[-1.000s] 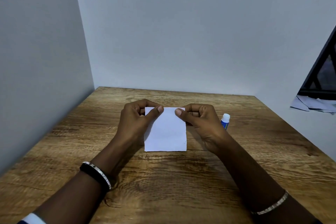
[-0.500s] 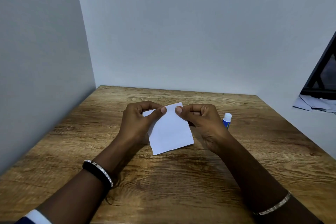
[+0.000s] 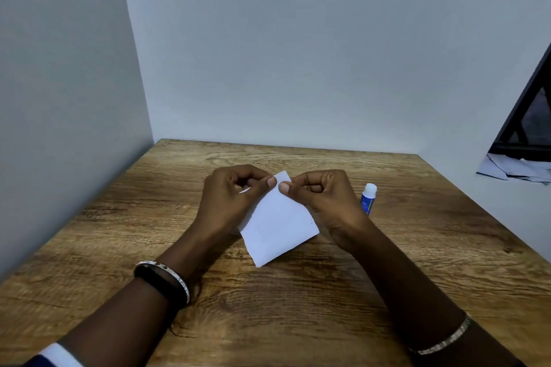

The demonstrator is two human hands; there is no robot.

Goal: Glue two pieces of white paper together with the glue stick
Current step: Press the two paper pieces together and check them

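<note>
A small white paper (image 3: pixel 277 223) is held tilted above the middle of the wooden table (image 3: pixel 298 307), one corner pointing up. My left hand (image 3: pixel 229 199) pinches its upper left edge between thumb and fingers. My right hand (image 3: pixel 322 197) pinches the same top corner from the right, thumbs nearly touching. Whether this is one sheet or two stacked sheets cannot be told. A blue glue stick (image 3: pixel 368 199) with a white cap stands upright on the table just right of my right hand, untouched.
Grey walls close the table on the left and at the back. Beyond the table's right edge lie loose papers (image 3: pixel 512 170) under a dark frame (image 3: pixel 524 116).
The paper has turned counter-clockwise from lying square to standing corner-up, and my two thumbs have come closer together at its top corner. The glue stick has not moved.
</note>
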